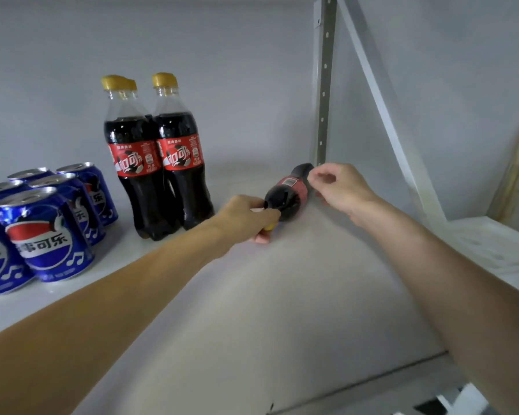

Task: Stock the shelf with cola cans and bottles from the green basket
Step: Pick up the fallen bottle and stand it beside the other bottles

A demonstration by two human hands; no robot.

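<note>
Here, a cola bottle [286,196] lies on its side on a white shelf [297,295], just right of the frame's centre, its base pointing away toward the back wall and its yellow cap toward the viewer. The left hand [247,218], coming in from the lower left, grips the neck end, fingers curled round the cap so only a sliver of yellow shows. The right hand [339,188], coming in from the lower right, sits at the bottle's far end beside the red label; its fingers are loosely curled with thumb and forefinger close together, and whether they actually pinch the bottle cannot be told.

To the left of centre stand upright cola bottles [159,157] with yellow caps, packed touching one another. Further left, at the frame's left edge, is a cluster of blue cans [47,232]. A perforated metal upright [324,85] rises behind the lying bottle, in the upper right. The green basket is not in view.

The step in hand appears to be setting this bottle in place. The next move likely calls for tipping it upright, base down, and sliding it beside the standing bottles without knocking them.
</note>
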